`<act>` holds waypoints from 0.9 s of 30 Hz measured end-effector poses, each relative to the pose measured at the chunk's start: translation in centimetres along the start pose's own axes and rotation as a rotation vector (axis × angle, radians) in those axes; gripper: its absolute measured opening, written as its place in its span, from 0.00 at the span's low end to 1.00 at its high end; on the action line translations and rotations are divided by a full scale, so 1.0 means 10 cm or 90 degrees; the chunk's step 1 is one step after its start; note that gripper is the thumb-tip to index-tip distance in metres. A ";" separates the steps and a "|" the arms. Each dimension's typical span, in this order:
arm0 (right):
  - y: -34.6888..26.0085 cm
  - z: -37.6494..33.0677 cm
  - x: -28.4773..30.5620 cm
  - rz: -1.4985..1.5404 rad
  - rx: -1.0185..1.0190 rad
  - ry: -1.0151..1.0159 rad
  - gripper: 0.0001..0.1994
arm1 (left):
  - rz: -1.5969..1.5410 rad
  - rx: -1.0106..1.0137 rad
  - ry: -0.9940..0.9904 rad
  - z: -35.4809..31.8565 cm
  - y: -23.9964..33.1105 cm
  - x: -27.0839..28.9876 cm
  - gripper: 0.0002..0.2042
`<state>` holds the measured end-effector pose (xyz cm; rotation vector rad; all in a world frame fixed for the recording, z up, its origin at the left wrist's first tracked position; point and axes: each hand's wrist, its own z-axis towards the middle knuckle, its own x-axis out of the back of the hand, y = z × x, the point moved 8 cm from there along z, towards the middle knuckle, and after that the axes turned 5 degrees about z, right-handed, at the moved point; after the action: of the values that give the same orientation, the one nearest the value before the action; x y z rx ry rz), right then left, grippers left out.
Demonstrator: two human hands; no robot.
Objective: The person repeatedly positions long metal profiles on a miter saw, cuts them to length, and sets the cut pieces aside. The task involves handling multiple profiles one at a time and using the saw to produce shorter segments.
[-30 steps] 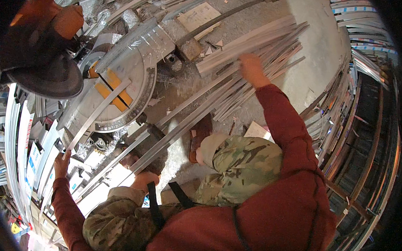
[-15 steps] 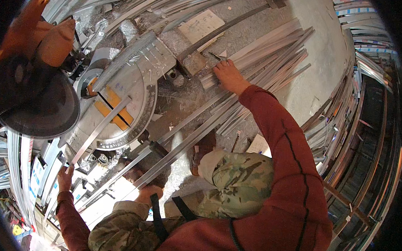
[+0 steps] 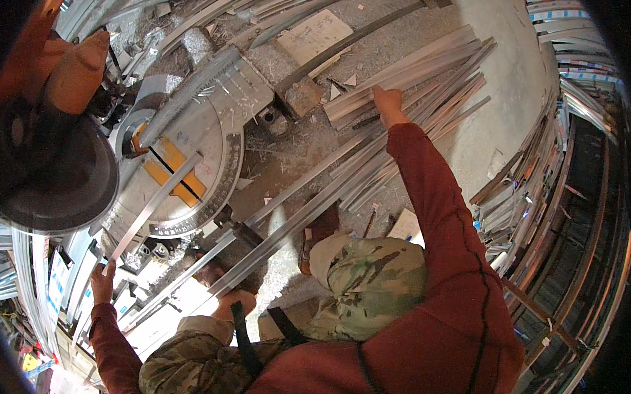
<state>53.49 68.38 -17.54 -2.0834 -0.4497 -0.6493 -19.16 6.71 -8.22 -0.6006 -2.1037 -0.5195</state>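
Holding the flat metal strip (image 3: 155, 204) steady is done by the left hand (image 3: 102, 281), whose fingers are clamped on its near end; from there it is laid away to the right, across the slotted yellow insert (image 3: 173, 155) of the mitre saw's turntable (image 3: 201, 126). The strip should be kept flat, and fingers kept clear of the dark disc-shaped guard (image 3: 58, 178) beyond the left hand. Small offcuts (image 3: 232, 78) between the hands should be kept from under it. The right hand (image 3: 388, 102) is held well apart, over long pale strips (image 3: 429, 59); whether any is gripped cannot be told.
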 end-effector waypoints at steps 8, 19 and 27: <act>-0.32 -0.25 -0.14 -0.089 -0.098 0.128 0.38 | 0.019 0.003 -0.003 -0.05 -0.23 -0.08 0.27; -1.10 0.30 -0.53 0.243 0.181 -0.167 0.28 | 0.021 0.024 0.000 -0.05 -0.05 -0.02 0.31; -1.31 -0.85 -0.07 0.052 0.352 0.007 0.19 | -0.026 -0.083 0.068 -0.18 0.84 0.04 0.27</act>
<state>43.55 68.38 -5.48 -1.5642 -0.4729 -0.4265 -13.33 12.45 -5.76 -0.5922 -1.9945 -0.7016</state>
